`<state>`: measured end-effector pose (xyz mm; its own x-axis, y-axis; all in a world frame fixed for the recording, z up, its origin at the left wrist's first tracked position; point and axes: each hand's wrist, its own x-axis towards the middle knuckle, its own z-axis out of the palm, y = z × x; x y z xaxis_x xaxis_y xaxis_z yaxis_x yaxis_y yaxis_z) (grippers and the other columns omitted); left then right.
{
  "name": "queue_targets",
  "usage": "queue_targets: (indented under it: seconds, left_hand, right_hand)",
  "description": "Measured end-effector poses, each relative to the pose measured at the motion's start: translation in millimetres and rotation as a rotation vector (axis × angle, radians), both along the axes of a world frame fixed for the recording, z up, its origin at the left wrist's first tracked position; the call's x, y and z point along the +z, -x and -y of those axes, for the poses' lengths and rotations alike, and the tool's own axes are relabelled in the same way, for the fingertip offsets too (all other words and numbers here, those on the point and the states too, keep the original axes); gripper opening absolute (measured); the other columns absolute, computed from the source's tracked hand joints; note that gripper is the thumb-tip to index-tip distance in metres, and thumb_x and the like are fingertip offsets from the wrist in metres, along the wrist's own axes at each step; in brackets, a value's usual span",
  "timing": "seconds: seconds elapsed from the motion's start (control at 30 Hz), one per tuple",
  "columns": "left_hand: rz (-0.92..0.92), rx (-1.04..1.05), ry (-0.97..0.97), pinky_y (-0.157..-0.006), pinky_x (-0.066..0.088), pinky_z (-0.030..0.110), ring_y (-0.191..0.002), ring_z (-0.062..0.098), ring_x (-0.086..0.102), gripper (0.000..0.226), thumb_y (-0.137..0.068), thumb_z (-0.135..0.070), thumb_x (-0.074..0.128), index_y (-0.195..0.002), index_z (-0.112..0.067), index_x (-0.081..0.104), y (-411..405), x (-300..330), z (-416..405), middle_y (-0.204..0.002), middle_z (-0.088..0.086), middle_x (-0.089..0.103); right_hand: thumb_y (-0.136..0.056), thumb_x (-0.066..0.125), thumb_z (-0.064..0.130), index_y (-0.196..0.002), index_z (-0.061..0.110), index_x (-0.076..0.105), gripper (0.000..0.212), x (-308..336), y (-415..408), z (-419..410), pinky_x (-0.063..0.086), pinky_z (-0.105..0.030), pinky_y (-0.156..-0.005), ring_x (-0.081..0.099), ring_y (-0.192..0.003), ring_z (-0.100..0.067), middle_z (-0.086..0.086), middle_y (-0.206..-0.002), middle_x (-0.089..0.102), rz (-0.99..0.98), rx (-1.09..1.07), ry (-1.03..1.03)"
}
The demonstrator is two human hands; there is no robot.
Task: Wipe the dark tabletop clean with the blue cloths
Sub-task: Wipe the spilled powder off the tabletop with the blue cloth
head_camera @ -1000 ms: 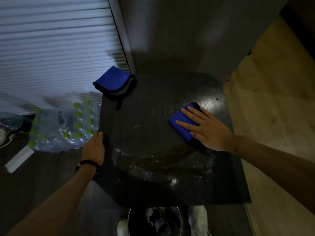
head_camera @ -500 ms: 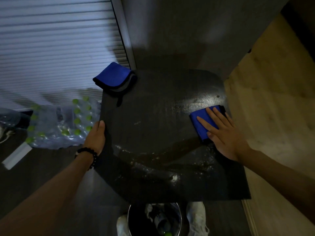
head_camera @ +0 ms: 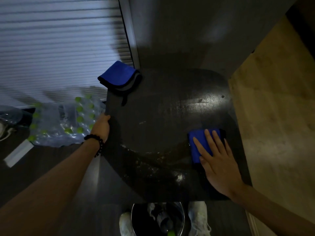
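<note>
The dark tabletop (head_camera: 158, 120) fills the middle of the view, with a wet sheen at its far right and white specks near its front. My right hand (head_camera: 219, 162) lies flat, fingers spread, pressing a folded blue cloth (head_camera: 196, 143) onto the table's right side. My left hand (head_camera: 102, 127) grips the table's left edge; a dark bead bracelet sits on that wrist. A second folded blue cloth (head_camera: 119, 75) with a grey underside rests on the far left corner, partly hanging over the edge.
A shrink-wrapped pack of bottles with green caps (head_camera: 64, 121) lies on the floor to the left. A round bin (head_camera: 157, 218) stands below the table's front edge between my white shoes. A light wooden surface (head_camera: 276, 116) borders the right. Window blinds (head_camera: 56, 45) are behind.
My right hand has slid the blue cloth from the table's middle out to the right side and then back toward me. The left hand stays on the left edge.
</note>
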<state>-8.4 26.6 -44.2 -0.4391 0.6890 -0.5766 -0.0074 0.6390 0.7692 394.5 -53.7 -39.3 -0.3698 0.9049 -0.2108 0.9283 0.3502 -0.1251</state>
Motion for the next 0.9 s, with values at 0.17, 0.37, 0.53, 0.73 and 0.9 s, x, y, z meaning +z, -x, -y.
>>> queue_targets:
  seconds: [0.17,0.37,0.53,0.73,0.9]
  left_hand:
    - [-0.033,0.001,0.025,-0.101,0.044,0.044,-0.111,0.032,0.057,0.028,-0.095,-0.020,0.044,-0.117,-0.012,0.059,4.7,4.9,-7.5,-0.123,0.014,0.060]
    - [-0.059,-0.042,0.121,-0.103,0.038,0.042,-0.125,0.043,0.048,0.037,-0.097,-0.010,0.041,-0.126,0.010,0.052,15.7,12.5,-18.2,-0.132,0.031,0.053]
    - [-0.124,-0.166,-0.010,-0.085,0.040,0.032,-0.096,0.022,0.051,0.030,-0.102,-0.024,0.031,-0.110,-0.010,0.056,2.2,3.0,-9.0,-0.104,0.007,0.055]
    - [-0.228,-0.345,0.041,-0.104,0.037,0.034,-0.124,0.023,0.047,0.045,-0.103,-0.036,0.026,-0.136,-0.009,0.041,9.3,9.8,-8.6,-0.132,0.007,0.050]
    - [-0.222,-0.450,0.158,-0.115,0.030,0.047,-0.141,0.033,0.033,0.051,-0.103,-0.036,0.025,-0.148,-0.011,0.028,16.8,17.9,-16.4,-0.154,0.016,0.033]
  right_hand:
    - [-0.103,0.021,0.043,-0.161,0.033,0.008,0.061,4.9,43.9,8.6,0.010,-0.053,-0.120,-0.001,-0.156,-0.029,-0.008,-0.170,0.004,0.000,0.090,0.004]
    - [-0.102,0.027,0.041,-0.161,0.033,0.005,0.064,6.9,101.8,4.6,0.010,-0.054,-0.120,-0.007,-0.155,-0.030,-0.009,-0.170,0.000,-0.045,0.243,0.033]
    - [-0.100,0.024,0.044,-0.161,0.033,0.003,0.065,6.6,145.8,-4.1,0.007,-0.054,-0.124,-0.009,-0.155,-0.032,-0.012,-0.169,-0.002,-0.062,0.357,0.042]
    - [-0.099,0.021,0.047,-0.160,0.034,0.004,0.065,4.0,184.9,-16.9,-0.003,-0.049,-0.123,-0.011,-0.155,-0.029,-0.010,-0.169,-0.002,-0.105,0.484,0.040]
    - [-0.101,0.030,0.045,-0.160,0.039,0.000,0.066,7.5,207.0,-26.9,-0.008,-0.050,-0.124,-0.021,-0.153,-0.026,-0.006,-0.169,-0.012,-0.106,0.649,0.079]
